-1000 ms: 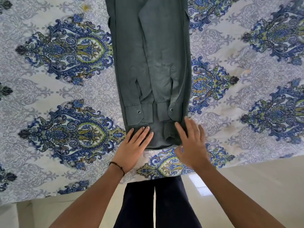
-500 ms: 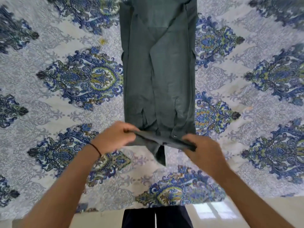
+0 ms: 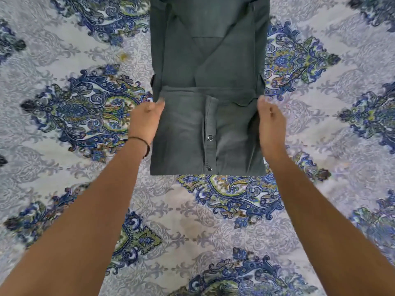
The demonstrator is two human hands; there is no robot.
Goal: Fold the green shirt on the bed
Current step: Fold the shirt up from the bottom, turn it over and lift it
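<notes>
Green button-up cotton shirt [image 3: 209,86] lies mid-bed, a long narrow strip on the blue-and-white paisley bedsheet [image 3: 64,107], its lower part doubled up over the sleeves. On the left, the left hand [image 3: 145,120], a thin dark wristband [image 3: 141,142] behind it, pinches the flap's upper left corner. Across the snap-button placket [image 3: 210,146], the right hand [image 3: 270,124] nips the opposite corner, fingers curled narrow. Risks, as I judge them: drop one corner first and the top edge lands crooked; let go too briskly and the sleeves tucked beneath bunch into a ridge; drag sideways and the side edges slip out of line.
</notes>
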